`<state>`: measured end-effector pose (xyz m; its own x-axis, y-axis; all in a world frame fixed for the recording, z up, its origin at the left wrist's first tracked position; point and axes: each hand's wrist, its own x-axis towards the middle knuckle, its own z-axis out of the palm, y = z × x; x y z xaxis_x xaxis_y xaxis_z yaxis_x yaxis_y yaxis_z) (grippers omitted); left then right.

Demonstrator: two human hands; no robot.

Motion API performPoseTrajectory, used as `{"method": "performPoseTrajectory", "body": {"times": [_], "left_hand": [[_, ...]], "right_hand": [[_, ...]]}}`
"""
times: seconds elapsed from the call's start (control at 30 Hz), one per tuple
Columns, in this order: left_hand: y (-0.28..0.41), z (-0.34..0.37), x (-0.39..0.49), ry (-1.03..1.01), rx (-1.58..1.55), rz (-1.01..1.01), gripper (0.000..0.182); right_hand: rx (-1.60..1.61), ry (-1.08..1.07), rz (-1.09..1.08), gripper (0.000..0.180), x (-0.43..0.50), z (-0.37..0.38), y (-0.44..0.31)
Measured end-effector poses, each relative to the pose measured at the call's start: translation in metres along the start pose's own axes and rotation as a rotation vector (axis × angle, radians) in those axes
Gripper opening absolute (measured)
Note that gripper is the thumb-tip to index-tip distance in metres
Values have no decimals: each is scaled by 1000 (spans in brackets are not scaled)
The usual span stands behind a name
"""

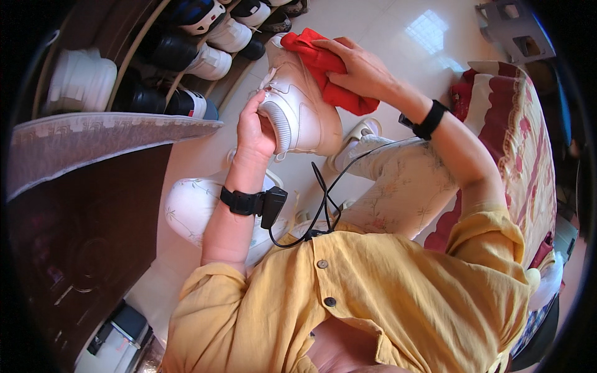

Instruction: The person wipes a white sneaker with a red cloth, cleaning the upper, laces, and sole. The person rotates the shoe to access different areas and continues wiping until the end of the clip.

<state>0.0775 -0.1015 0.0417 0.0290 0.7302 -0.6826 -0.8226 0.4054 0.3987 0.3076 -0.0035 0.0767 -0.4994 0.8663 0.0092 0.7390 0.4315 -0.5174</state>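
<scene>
A pale white and tan lace-up shoe (305, 119) with a ribbed panel is held up in front of me, above the floor. My left hand (257, 125) grips it from the left, the thumb lying near the laces. A folded red cloth (350, 99) is bunched in my right hand (361, 70), pressed against the shoe's upper right side. The cloth covers part of that side. Each wrist has a black band, and a black box (274, 207) on the left one joins a black cable (322, 196).
Several shoes fill a rack (140, 42) at the upper left. A lace-trimmed cloth (112, 140) hangs above a dark panel (88, 233). At right is a seat or bed with a floral cover (517, 135); a grey plastic stool (510, 35) stands beyond it. Tiled floor lies below.
</scene>
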Motion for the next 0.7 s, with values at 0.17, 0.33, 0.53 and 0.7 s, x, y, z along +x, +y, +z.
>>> {"method": "performPoseTrajectory", "body": {"times": [0.17,0.33,0.53,0.7], "left_hand": [[-5,3,2,28,-59,132,31],[-4,6,-1,10,-45,128,34],[2,4,-4,13,-57,68,25],[-1,4,-3,-73,-80,71,28]], "right_hand": [[167,-247,-454,69,-20,-8,-43],[55,-267,-380,70,-12,1,-39],[125,-166,25,69,3,1,4],[491,-287,-196,97,-3,11,-13]]}}
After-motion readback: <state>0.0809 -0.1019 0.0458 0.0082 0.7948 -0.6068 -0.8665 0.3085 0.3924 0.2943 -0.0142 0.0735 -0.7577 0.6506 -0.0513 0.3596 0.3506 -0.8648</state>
